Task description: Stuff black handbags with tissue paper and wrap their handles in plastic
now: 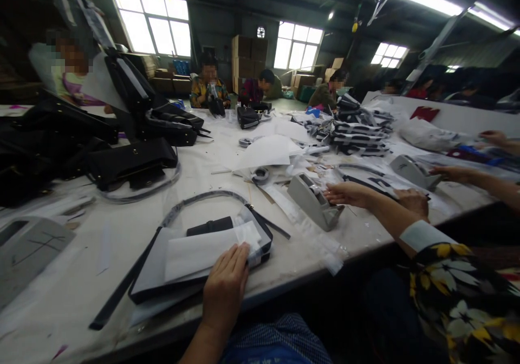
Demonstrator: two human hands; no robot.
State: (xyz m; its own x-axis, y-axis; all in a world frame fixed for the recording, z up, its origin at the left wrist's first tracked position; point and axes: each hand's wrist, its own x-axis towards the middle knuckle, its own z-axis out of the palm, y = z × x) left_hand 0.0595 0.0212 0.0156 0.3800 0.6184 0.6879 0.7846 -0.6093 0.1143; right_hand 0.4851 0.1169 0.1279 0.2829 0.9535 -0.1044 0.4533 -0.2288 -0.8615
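Left hand [225,288] lies flat on a white paper [195,253], palm down, fingers stretched out and close together. It grips nothing, it only presses. The fingertips reach the paper's right edge, by a clear plastic bit. The right hand is out of shot.

The paper sits on a flat black bag [162,293] at the near table [81,277] edge, right in front of the person. The bag's wrapped handle [203,197] arcs away behind it, and a black strap [117,293] trails off to the lower left.

My read is that the sheet is being held or smoothed against the bag. To do that well, keep the palm flat with even weight so the paper doesn't skid or crease, line its edge up with the bag's edge, and keep the fingers off the loose plastic.

To the right, a tape dispenser [312,201] stands well apart from the bag. A co-worker's hand [349,193] touches it, with their other hand [412,201] just behind. More black bags [130,163] are piled far left.
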